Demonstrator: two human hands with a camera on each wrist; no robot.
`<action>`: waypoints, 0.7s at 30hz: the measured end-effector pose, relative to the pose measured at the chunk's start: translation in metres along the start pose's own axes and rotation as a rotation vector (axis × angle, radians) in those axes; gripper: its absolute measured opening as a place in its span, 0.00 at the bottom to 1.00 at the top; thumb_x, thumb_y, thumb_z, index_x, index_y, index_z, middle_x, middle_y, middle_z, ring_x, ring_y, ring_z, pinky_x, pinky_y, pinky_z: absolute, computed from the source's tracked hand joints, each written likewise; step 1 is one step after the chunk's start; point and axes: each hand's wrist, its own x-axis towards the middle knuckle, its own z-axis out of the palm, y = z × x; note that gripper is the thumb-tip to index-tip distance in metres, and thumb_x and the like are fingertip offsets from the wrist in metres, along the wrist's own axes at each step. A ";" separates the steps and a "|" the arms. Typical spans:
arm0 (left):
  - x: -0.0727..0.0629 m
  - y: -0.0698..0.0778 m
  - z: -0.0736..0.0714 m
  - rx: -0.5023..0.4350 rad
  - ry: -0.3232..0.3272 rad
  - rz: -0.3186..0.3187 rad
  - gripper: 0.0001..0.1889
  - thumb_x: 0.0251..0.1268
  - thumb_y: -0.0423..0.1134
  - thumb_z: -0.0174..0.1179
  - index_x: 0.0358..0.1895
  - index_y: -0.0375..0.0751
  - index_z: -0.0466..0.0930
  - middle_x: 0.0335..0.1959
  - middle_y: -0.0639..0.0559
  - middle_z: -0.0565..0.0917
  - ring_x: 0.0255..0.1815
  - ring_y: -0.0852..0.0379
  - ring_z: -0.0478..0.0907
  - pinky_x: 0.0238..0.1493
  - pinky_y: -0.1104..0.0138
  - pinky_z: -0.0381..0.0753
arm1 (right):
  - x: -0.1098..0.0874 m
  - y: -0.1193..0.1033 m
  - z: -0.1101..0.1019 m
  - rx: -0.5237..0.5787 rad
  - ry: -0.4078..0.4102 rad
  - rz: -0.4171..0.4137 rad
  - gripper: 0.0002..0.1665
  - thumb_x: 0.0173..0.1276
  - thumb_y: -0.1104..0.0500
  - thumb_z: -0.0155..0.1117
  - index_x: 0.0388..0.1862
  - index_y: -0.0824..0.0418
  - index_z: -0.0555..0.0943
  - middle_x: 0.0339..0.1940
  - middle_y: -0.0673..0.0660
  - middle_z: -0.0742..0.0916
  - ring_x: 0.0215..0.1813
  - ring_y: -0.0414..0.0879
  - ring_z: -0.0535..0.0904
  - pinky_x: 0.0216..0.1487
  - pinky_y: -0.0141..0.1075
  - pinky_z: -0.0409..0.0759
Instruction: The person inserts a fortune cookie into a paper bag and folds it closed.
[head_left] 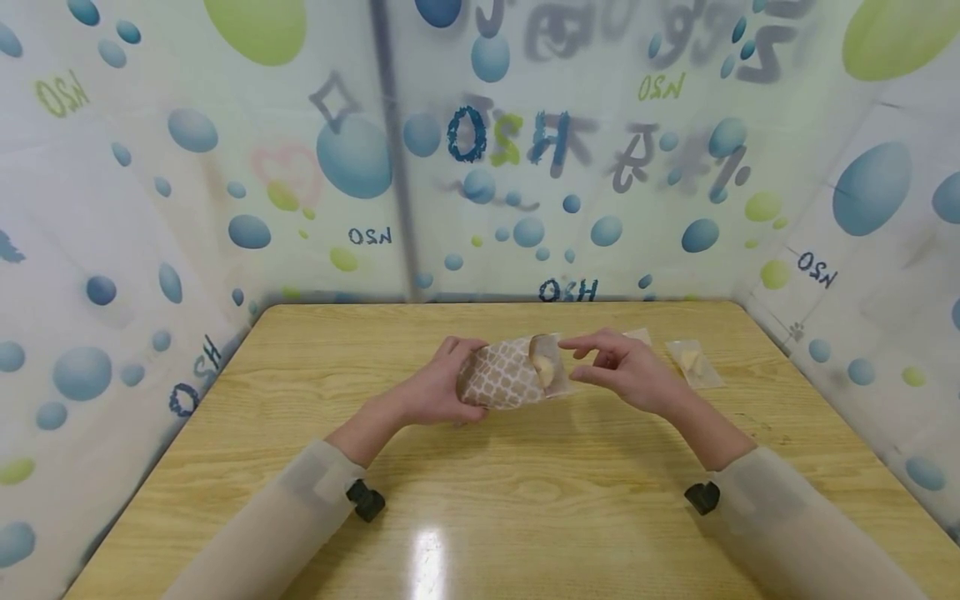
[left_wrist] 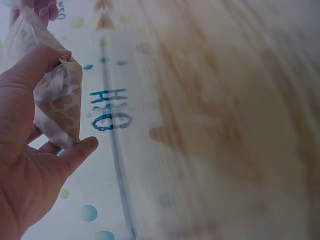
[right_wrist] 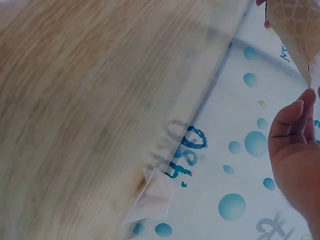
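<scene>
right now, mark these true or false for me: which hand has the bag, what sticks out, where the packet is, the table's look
1. The left hand holds the patterned bag. True.
2. A pale piece shows at the bag's end nearer the left hand. False: it shows at the end nearer the right hand.
3. A small clear packet lies farther right than the bag. True.
4. The right hand grips that packet. False: the packet lies on the table, apart from the hand.
5. The table is plain black. False: it is light yellow-brown with wood grain.
</scene>
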 end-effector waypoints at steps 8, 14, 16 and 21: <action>0.000 -0.001 0.002 -0.007 -0.007 0.008 0.53 0.59 0.43 0.80 0.84 0.45 0.56 0.76 0.36 0.62 0.75 0.40 0.67 0.77 0.40 0.73 | 0.004 -0.004 0.007 0.000 -0.013 -0.007 0.24 0.78 0.56 0.73 0.70 0.54 0.86 0.59 0.65 0.85 0.35 0.46 0.79 0.35 0.36 0.80; -0.001 0.002 0.001 -0.014 -0.019 0.008 0.54 0.59 0.44 0.80 0.85 0.45 0.56 0.77 0.36 0.61 0.76 0.39 0.67 0.77 0.40 0.73 | 0.007 -0.006 0.010 -0.018 -0.029 -0.004 0.25 0.77 0.56 0.75 0.71 0.56 0.86 0.59 0.65 0.85 0.36 0.46 0.80 0.37 0.36 0.81; -0.002 0.003 0.001 -0.013 -0.022 0.012 0.54 0.60 0.44 0.80 0.85 0.46 0.55 0.77 0.36 0.61 0.76 0.39 0.67 0.77 0.40 0.73 | 0.008 -0.008 0.011 -0.020 -0.032 -0.006 0.26 0.75 0.56 0.76 0.70 0.56 0.87 0.58 0.63 0.85 0.36 0.46 0.80 0.37 0.36 0.81; -0.001 0.002 0.001 -0.006 -0.020 0.021 0.54 0.59 0.44 0.81 0.85 0.46 0.56 0.77 0.36 0.61 0.76 0.40 0.66 0.77 0.40 0.73 | 0.012 -0.011 0.015 -0.028 -0.040 -0.006 0.26 0.73 0.56 0.78 0.68 0.56 0.88 0.55 0.59 0.86 0.35 0.46 0.80 0.37 0.37 0.82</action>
